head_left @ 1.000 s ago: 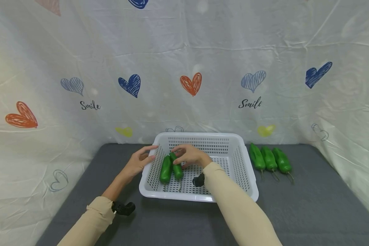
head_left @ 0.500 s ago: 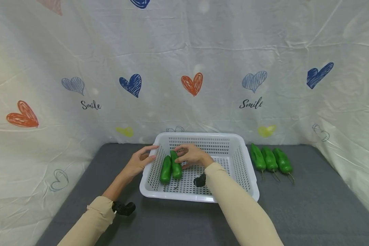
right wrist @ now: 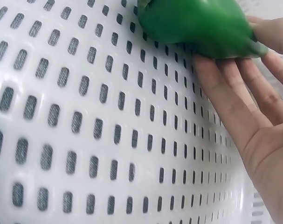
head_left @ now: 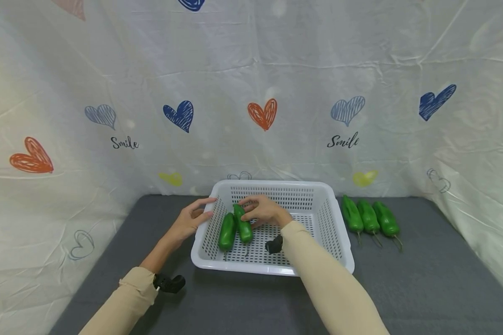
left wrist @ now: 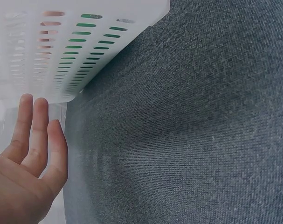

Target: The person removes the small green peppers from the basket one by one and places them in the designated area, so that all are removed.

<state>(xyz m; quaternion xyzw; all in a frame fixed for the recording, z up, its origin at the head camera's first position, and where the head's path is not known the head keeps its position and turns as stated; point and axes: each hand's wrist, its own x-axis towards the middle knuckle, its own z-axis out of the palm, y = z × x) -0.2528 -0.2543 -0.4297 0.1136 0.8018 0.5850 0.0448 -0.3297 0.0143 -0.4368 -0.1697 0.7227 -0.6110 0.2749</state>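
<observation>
The green pepper (head_left: 245, 228) has swung its stem end slightly right; your right hand (head_left: 265, 211) pinches it inside the white perforated basket (head_left: 255, 268), while your left hand (head_left: 188, 221), fingers loosely extended, touches the basket's left side.

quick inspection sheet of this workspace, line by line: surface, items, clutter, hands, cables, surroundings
Surface: dark grey tabletop, woven-looking in the left wrist view.
Job's things: white perforated basket holding two green peppers, the left pepper and the right pepper; three more peppers lie side by side on the table, right of the basket.
Clutter: nothing seen.
Hands: left hand at the basket's left rim; right hand inside the basket, pinching the right pepper.
Cables: nothing seen.
Surroundings: pale, creased backdrop printed with hearts and "Smile".
</observation>
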